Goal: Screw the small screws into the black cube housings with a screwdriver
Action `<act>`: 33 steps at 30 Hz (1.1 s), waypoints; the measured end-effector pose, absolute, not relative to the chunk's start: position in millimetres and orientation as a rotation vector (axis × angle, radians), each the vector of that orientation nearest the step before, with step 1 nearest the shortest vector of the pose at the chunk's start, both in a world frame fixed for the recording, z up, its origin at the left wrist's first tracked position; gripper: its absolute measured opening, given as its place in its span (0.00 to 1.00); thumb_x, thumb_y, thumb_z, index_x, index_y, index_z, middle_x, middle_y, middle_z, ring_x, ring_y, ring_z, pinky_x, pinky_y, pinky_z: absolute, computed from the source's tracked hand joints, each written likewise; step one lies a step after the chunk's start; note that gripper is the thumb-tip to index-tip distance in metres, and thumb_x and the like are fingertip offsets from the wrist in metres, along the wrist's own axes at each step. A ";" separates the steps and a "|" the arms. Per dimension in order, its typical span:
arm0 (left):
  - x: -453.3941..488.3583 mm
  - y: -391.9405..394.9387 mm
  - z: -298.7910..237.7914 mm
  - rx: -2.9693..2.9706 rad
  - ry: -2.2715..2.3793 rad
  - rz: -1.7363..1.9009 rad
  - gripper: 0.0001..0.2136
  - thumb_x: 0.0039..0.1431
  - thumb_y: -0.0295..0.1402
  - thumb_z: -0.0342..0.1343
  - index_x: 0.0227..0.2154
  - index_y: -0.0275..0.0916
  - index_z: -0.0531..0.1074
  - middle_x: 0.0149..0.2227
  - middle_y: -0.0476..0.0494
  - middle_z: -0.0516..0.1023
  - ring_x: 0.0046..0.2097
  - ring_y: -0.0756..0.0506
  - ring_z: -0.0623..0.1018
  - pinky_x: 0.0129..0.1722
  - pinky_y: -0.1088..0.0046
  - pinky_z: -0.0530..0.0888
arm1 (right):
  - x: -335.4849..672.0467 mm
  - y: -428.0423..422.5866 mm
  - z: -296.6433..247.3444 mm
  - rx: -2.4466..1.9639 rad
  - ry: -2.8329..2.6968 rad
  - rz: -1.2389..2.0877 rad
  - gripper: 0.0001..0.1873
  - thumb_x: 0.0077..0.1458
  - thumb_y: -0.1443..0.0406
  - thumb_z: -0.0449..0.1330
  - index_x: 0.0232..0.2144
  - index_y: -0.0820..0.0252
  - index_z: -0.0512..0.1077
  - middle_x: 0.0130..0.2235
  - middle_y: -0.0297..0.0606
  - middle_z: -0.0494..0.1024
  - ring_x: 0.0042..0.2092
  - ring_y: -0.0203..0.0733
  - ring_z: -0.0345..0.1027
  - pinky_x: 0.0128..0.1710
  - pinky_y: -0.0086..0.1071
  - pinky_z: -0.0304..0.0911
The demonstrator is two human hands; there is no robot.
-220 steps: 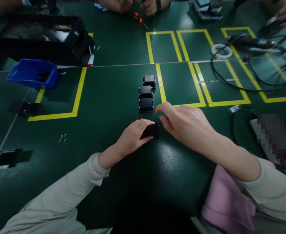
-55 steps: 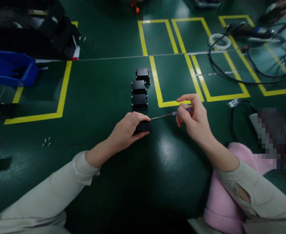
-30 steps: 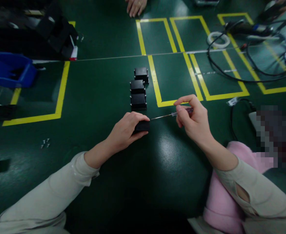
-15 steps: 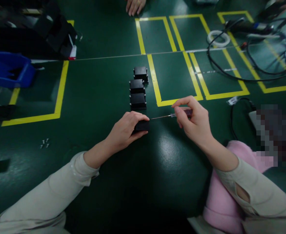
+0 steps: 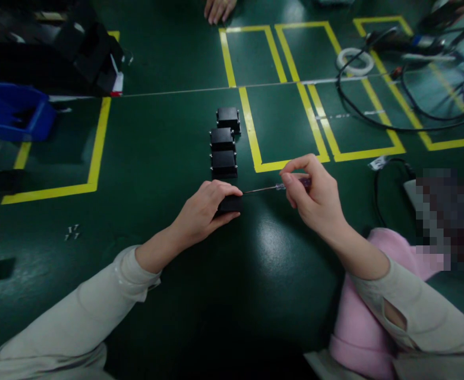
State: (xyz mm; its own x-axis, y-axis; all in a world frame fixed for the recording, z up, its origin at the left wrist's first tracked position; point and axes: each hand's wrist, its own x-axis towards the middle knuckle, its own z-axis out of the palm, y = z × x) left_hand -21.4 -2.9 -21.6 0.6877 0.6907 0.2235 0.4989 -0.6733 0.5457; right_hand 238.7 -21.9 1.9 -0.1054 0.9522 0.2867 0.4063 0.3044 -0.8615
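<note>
My left hand (image 5: 202, 208) is closed over a small black box (image 5: 230, 204) that rests on the green table (image 5: 168, 158). My right hand (image 5: 315, 198) pinches a thin screwdriver (image 5: 273, 188) by its handle. The shaft lies nearly level and its tip meets the right side of the box. Just beyond stand three more black boxes (image 5: 224, 141) in a row running away from me.
A blue bin (image 5: 12, 112) and black parts (image 5: 58, 58) sit at the far left. Loose screws (image 5: 71, 231) lie at the left. Black cables (image 5: 398, 105), a white tape roll (image 5: 354, 60) and yellow tape outlines (image 5: 279, 95) are at the right. Another person's hand (image 5: 218, 9) rests at the top edge.
My right hand took up the screwdriver after the earliest frame and set its tip to the box. Over the last second its fingers shifted slightly on the handle; my left hand stayed put.
</note>
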 end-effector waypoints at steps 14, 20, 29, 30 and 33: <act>-21.5 -3.2 -21.3 2.450 0.920 0.574 0.15 0.67 0.34 0.58 0.54 0.39 0.65 0.52 0.40 0.74 0.51 0.41 0.74 0.52 0.62 0.72 | 237.3 -24.2 3.6 -1.232 -1.764 0.587 0.03 0.64 0.66 0.59 0.40 0.55 0.67 0.28 0.26 0.67 0.24 0.28 0.62 0.26 0.27 0.59; -22.1 -2.9 -22.3 2.464 0.919 0.579 0.15 0.67 0.33 0.58 0.54 0.38 0.65 0.51 0.40 0.74 0.51 0.42 0.74 0.52 0.63 0.72 | 237.2 -23.7 5.5 -1.229 -1.768 0.607 0.03 0.64 0.66 0.60 0.40 0.55 0.68 0.28 0.26 0.68 0.24 0.28 0.63 0.26 0.27 0.58; -21.1 -3.7 -20.8 2.464 0.928 0.573 0.15 0.67 0.33 0.58 0.54 0.40 0.65 0.52 0.41 0.74 0.52 0.42 0.74 0.52 0.62 0.72 | 237.9 -24.0 2.3 -1.231 -1.747 0.662 0.07 0.65 0.67 0.58 0.46 0.54 0.67 0.29 0.26 0.67 0.26 0.29 0.63 0.28 0.28 0.59; -21.2 -3.6 -20.8 2.463 0.931 0.570 0.15 0.67 0.33 0.58 0.54 0.40 0.65 0.52 0.41 0.74 0.52 0.42 0.74 0.52 0.62 0.72 | 238.1 -23.9 2.4 -1.233 -1.746 0.667 0.07 0.65 0.66 0.58 0.46 0.54 0.67 0.28 0.26 0.67 0.26 0.30 0.63 0.28 0.29 0.59; -22.0 -3.3 -21.4 2.458 0.938 0.561 0.15 0.67 0.34 0.58 0.54 0.39 0.65 0.52 0.40 0.74 0.51 0.42 0.74 0.51 0.62 0.72 | 238.0 -23.5 4.0 -1.228 -1.763 0.653 0.03 0.66 0.63 0.58 0.41 0.55 0.68 0.27 0.25 0.67 0.25 0.29 0.62 0.27 0.28 0.57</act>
State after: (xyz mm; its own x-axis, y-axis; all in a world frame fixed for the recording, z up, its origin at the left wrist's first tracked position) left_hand -22.0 -3.3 -21.4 0.6864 0.6963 0.2098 0.5146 -0.6689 0.5364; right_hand 238.0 -23.5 4.0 -0.1391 0.9246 0.3547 0.4701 0.3769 -0.7981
